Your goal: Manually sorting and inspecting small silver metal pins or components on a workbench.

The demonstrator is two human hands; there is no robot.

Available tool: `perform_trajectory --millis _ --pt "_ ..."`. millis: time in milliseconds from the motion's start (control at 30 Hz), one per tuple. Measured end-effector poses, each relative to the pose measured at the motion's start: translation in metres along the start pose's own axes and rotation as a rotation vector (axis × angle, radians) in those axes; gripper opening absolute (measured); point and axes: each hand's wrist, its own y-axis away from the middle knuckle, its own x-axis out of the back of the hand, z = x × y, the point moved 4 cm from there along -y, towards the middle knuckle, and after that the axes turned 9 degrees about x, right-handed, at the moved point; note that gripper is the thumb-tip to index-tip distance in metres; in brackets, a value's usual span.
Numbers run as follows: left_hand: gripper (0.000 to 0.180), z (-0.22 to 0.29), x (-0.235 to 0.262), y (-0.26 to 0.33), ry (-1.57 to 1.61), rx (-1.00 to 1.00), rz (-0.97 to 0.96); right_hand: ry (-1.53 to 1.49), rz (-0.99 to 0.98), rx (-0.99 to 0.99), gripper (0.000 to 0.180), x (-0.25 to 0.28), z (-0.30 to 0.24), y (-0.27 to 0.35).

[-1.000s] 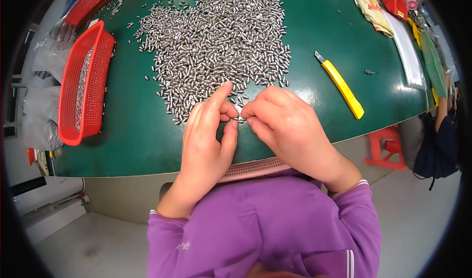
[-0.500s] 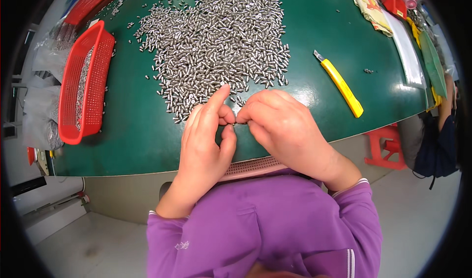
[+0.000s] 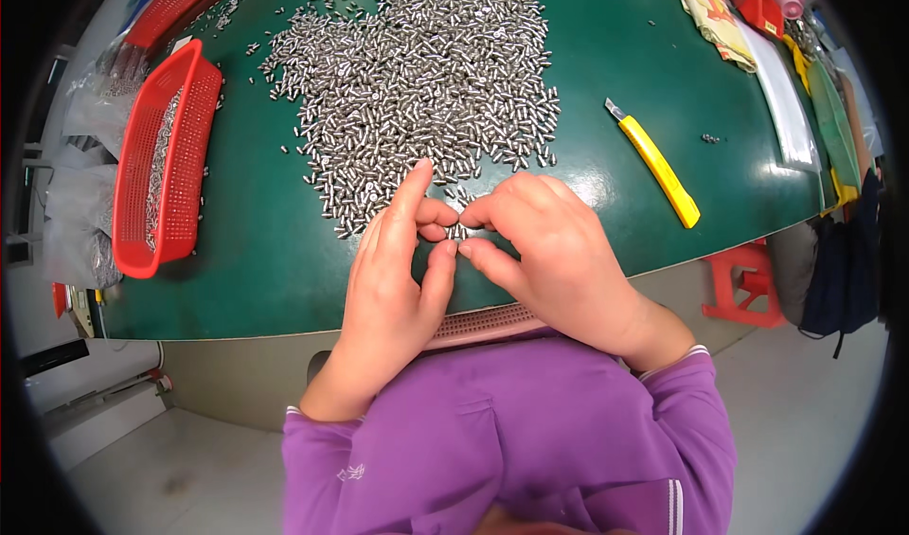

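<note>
pinching one tiny metal piece (image 3: 455,231) together – the left hand (image 3: 393,279) and right hand (image 3: 549,251) both grip it, beside the big shiny pile (image 3: 426,71).

The small metal piece (image 3: 454,232) pinched between the left hand (image 3: 393,270) and right hand (image 3: 554,251) is mostly covered by fingertips; the pink tray (image 3: 483,325) at six o'clock is largely hidden beneath both wrists; the red basket (image 3: 161,166) contents are too small to be identified.

I see my left hand (image 3: 393,279) and right hand (image 3: 549,251) meeting fingertip to fingertip on a small silver metal pin (image 3: 455,233) at the near edge of the heap of silver pins (image 3: 426,71) on the green round table (image 3: 265,260), red plastic mesh basket (image 3: 166,161) left, yellow utility knife (image 3: 658,164) right.
</note>
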Motion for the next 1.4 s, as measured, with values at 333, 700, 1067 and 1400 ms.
perform_trajectory --millis 333,700,1067,1400 --pt "0.068 -0.004 -0.002 -0.002 0.019 0.021 0.033 0.014 0.041 0.01 0.018 -0.006 0.002 -0.001" --pt "0.073 -0.003 0.0 0.001 0.023 -0.012 0.017 0.011 -0.001 -0.001 0.023 -0.001 0.0 0.001" --pt "0.082 -0.002 0.001 0.004 0.007 0.008 0.052 0.111 0.073 -0.037 0.026 -0.011 -0.006 0.0" --pt "0.078 -0.002 0.001 0.002 0.001 -0.033 0.071 0.07 0.051 -0.03 0.02 -0.01 -0.005 0.001"
